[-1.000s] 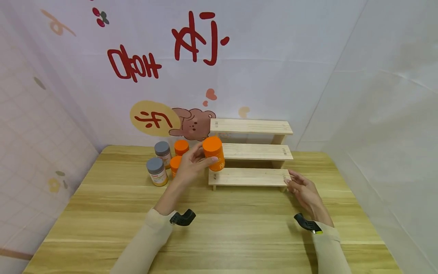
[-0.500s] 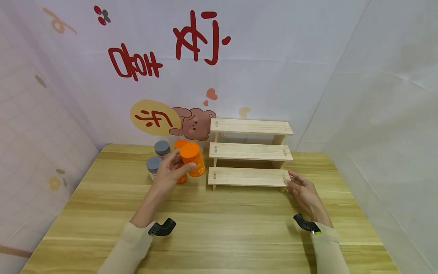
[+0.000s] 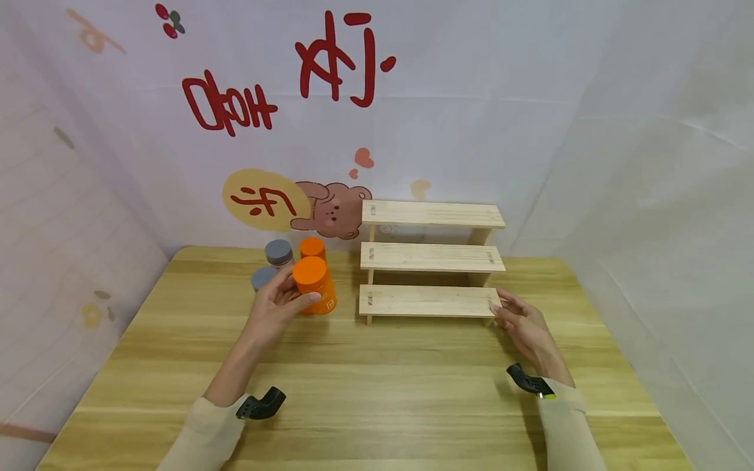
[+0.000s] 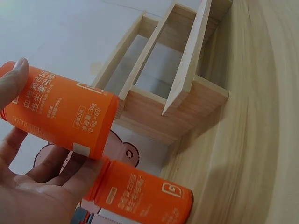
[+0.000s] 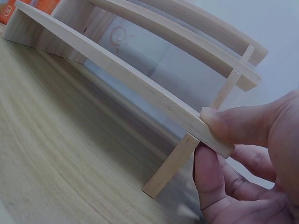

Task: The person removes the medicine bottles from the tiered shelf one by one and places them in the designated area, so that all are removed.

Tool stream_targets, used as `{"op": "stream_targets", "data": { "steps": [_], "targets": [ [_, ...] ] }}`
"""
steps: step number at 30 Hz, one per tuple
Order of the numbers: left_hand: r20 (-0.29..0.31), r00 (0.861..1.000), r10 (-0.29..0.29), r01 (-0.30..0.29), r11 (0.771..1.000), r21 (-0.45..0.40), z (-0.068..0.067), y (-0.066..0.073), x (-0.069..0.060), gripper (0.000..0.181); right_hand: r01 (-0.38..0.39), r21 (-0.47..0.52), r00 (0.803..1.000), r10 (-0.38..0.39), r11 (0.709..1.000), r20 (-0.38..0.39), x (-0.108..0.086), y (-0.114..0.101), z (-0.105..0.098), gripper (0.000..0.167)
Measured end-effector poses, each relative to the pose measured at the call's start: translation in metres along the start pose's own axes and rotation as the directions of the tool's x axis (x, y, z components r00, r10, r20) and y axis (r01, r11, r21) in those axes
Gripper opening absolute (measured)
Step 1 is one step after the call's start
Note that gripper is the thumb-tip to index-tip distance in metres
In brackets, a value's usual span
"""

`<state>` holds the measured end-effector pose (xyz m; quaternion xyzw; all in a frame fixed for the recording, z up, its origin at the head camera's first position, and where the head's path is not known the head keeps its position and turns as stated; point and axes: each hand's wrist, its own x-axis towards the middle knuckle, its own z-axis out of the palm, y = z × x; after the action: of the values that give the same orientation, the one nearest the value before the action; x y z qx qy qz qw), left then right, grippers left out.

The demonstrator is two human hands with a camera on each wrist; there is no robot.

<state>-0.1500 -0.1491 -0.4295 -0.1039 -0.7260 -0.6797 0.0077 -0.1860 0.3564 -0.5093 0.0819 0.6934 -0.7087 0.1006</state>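
My left hand [image 3: 272, 307] grips an orange vitamin bottle [image 3: 317, 288] with a printed label, thumb on its near side. In the left wrist view this bottle [image 4: 60, 109] is held tilted, its base off the wooden table. Beside it another orange bottle [image 4: 145, 193] stands on the table; in the head view the held one mostly covers it. My right hand [image 3: 526, 327] pinches the right end of the lowest board of a three-tier wooden shelf [image 3: 430, 301]. In the right wrist view the thumb lies on top of that board [image 5: 131, 77], with a finger underneath.
Behind the left hand stand two grey-lidded bottles [image 3: 279, 252], one partly hidden by the hand. An orange-lidded bottle [image 3: 312, 247] is at the back. A printed cloth wall [image 3: 471, 131] rises behind the wooden table [image 3: 400, 386].
My left hand has carried the orange bottle left and lower, away from the shelf's left end toward the other bottles. My right hand has stayed on the lowest board.
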Motion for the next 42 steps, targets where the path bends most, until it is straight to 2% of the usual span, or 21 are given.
{"op": "stream_targets", "data": {
  "steps": [3,10,16,23,25,31,34,38,42],
  "targets": [
    [0.006,1.0,0.008,-0.008,1.0,-0.005,-0.001,-0.002,-0.003,0.061,0.004,0.002,1.0,-0.004,1.0,0.0,-0.003,0.0,-0.003,0.074],
    [0.031,0.999,-0.034,0.033,0.999,0.033,-0.003,-0.007,-0.014,0.063,0.008,0.026,1.0,-0.008,1.0,0.002,-0.007,-0.002,-0.009,0.074],
    [0.036,0.998,-0.042,0.04,0.997,0.062,-0.009,-0.021,-0.022,0.061,-0.004,0.024,1.0,0.004,1.0,0.001,-0.006,-0.001,-0.008,0.074],
    [0.044,0.993,-0.113,0.11,0.992,0.053,-0.014,-0.039,-0.031,0.064,-0.003,0.013,1.0,0.003,1.0,-0.008,-0.003,-0.002,-0.007,0.074],
    [0.046,0.99,-0.132,0.13,0.99,0.048,-0.015,-0.045,-0.032,0.064,-0.006,0.013,1.0,0.006,1.0,-0.008,-0.004,-0.002,-0.007,0.074],
    [0.042,0.991,-0.129,0.127,0.991,0.05,-0.019,-0.057,-0.034,0.064,0.005,0.024,1.0,-0.005,1.0,0.0,-0.004,-0.004,-0.006,0.074],
    [0.047,0.988,-0.15,0.148,0.988,0.046,-0.02,-0.062,-0.035,0.064,0.01,0.026,1.0,-0.01,1.0,-0.005,-0.004,-0.004,-0.005,0.073],
    [0.063,0.981,-0.183,0.181,0.983,0.033,-0.018,-0.068,-0.036,0.067,0.01,0.029,1.0,-0.009,1.0,-0.013,-0.004,-0.003,-0.005,0.072],
    [0.064,0.98,-0.186,0.184,0.982,0.029,-0.017,-0.07,-0.036,0.067,0.024,0.031,1.0,-0.024,0.999,-0.011,-0.003,-0.001,-0.003,0.071]
  ]
}}
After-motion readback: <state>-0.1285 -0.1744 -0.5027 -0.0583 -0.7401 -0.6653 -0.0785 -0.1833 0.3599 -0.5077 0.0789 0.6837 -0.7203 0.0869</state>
